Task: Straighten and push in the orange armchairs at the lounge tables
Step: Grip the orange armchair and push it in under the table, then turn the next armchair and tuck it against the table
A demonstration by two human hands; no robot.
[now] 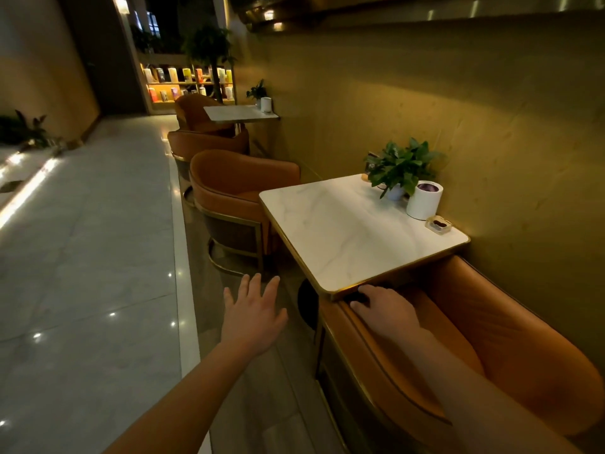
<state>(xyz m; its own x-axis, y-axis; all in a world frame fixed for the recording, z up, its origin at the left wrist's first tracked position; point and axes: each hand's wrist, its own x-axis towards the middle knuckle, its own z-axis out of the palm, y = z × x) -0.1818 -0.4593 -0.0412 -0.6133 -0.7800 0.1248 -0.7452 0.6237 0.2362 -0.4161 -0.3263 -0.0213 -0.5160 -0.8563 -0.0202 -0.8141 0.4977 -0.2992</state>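
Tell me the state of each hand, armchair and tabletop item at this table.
near armchair: front meets the marble table edge.
far armchair: at the table's opposite side, untouched.
right hand: grips the near armchair's rim.
left hand: open, fingers spread, holding nothing.
potted plant: upright on the table.
white cylinder: upright beside the plant.

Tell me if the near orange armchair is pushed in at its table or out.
In: the near armchair has its front tucked under the edge of the marble table, where the right hand grips its arm.
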